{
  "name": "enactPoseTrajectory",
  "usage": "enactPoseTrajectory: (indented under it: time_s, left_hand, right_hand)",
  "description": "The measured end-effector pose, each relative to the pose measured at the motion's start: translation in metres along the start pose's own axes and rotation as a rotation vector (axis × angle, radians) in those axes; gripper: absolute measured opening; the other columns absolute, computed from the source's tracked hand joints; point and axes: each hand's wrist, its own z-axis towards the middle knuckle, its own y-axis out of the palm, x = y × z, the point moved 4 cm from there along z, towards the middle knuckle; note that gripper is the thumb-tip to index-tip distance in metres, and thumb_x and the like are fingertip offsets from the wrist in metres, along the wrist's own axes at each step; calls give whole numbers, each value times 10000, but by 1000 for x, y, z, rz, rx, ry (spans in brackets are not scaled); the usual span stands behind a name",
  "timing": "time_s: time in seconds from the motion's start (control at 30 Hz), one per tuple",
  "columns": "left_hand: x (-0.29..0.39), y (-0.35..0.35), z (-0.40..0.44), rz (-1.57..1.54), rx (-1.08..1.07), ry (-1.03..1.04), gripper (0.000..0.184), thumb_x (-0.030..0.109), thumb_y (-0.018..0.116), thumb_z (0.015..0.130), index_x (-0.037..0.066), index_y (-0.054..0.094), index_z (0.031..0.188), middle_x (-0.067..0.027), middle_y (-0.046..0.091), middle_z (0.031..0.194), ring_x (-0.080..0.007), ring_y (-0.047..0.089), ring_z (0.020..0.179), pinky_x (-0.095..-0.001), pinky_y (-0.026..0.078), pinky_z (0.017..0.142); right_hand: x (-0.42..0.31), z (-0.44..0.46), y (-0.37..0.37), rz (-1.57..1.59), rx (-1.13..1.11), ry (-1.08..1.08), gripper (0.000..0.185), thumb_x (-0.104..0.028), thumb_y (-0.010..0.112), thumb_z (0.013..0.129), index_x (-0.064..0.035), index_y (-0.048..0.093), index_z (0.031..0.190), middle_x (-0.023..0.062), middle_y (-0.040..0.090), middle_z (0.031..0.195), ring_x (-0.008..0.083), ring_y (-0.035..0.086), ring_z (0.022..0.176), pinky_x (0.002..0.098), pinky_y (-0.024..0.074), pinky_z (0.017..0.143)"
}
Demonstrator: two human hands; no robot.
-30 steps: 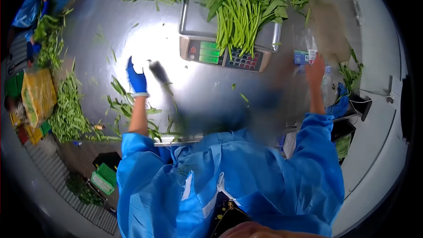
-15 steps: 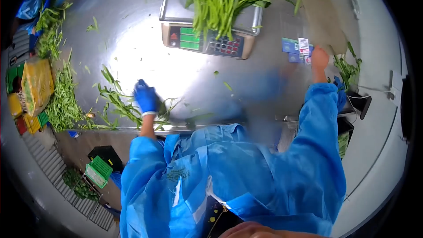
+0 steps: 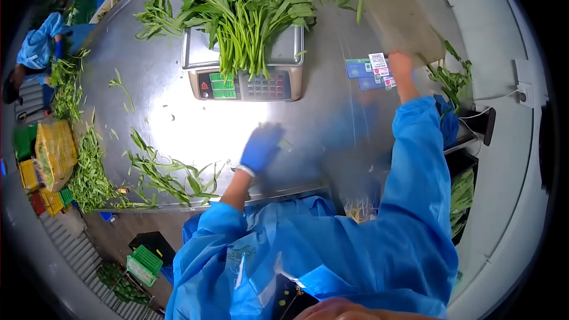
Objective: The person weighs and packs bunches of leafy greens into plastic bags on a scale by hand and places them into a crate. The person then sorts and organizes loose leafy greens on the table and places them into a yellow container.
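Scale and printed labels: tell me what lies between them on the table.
In the head view, the stretch between the scale and the printed labels is bare: just the metal table.

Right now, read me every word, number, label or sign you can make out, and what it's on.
None can be read.
Scale display: green readout too blurred.
Scale keypad: key markings too small.
White labels beside the right hand: print too small.
Blue coat: chest print too blurred.
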Motion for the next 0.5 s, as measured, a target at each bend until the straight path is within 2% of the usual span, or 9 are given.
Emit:
enactPoseTrajectory:
  time_s: [0.07, 0.1, 0.17, 0.23, 0.3, 0.33, 0.37, 0.43, 0.5]
  left_hand:
    - [-45, -22, -28, 55, -80, -471, 505, 251, 615, 849, 51, 507, 1300, -238, 552, 1199, -382, 538, 1079, -453, 428, 940]
    - [-64, -49, -45, 108, -133, -712, 489, 280, 589, 876, 43, 514, 1298, -231, 550, 1215, -367, 543, 1075, -460, 433, 925]
    - [-134, -52, -131, 261, 344, -734, 451, 202, 584, 892, 9, 515, 1294, -233, 571, 1179, -372, 564, 1047, -449, 449, 918]
    - [-121, -113, -132, 318, 478, -641, 395, 124, 567, 910, -2, 529, 1282, -221, 576, 1197, -363, 562, 1081, -436, 438, 949]
    - [-125, -143, -126, 177, 630, -651, 375, 79, 541, 927, 8, 531, 1295, -198, 567, 1246, -324, 564, 1112, -403, 443, 960]
    - [-138, -146, -122, -74, 710, -746, 372, 72, 527, 939, 0, 523, 1304, -167, 568, 1278, -270, 582, 1106, -364, 458, 949]
    - [-140, -156, -104, -249, 817, -704, 351, 58, 512, 951, -13, 529, 1294, -140, 596, 1248, -214, 597, 1084, -325, 467, 939]
    - [-143, -175, -56, -586, 843, -700, 330, 65, 499, 964, -14, 542, 1281, -137, 617, 1208, -197, 606, 1070, -308, 466, 939]
    - [-145, -188, -1, -906, 832, -560, 327, 72, 498, 965, -19, 546, 1275, -141, 623, 1178, -200, 603, 1074, -307, 466, 937]
  right_hand:
    - [5, 1, -26, -42, -37, 31, 118, -100, 573, 794, -56, 681, 787, 150, 689, 820, 294, 687, 755, 413, 541, 626]
    - [2, -2, -40, -41, -31, 30, 118, -100, 573, 794, -56, 681, 787, 150, 689, 820, 294, 687, 755, 413, 541, 626]
    - [-11, -16, -82, -56, 99, 11, 119, -153, 608, 759, -89, 708, 760, 90, 689, 767, 267, 686, 732, 410, 531, 599]
    - [-52, -55, -161, 110, -28, -6, 128, -177, 626, 751, -85, 713, 771, 109, 687, 776, 296, 680, 735, 430, 526, 601]
    - [-87, -86, -166, 176, -156, -22, 181, -235, 653, 751, -66, 705, 786, 134, 685, 789, 326, 673, 759, 439, 528, 634]
    - [-105, -100, -177, 255, -218, -104, 220, -267, 654, 763, -59, 704, 812, 148, 683, 797, 333, 670, 775, 442, 529, 661]
    - [-123, -110, -186, 331, -278, -187, 259, -299, 655, 776, -53, 704, 838, 162, 681, 805, 339, 667, 791, 446, 530, 687]
    - [-152, -109, -193, 504, -293, -154, 323, -321, 640, 819, -29, 698, 943, 173, 690, 885, 358, 659, 857, 440, 530, 752]
    - [-178, -91, -203, 1109, -118, -91, 373, -333, 623, 858, -2, 677, 1019, 171, 692, 954, 335, 660, 891, 405, 518, 792]
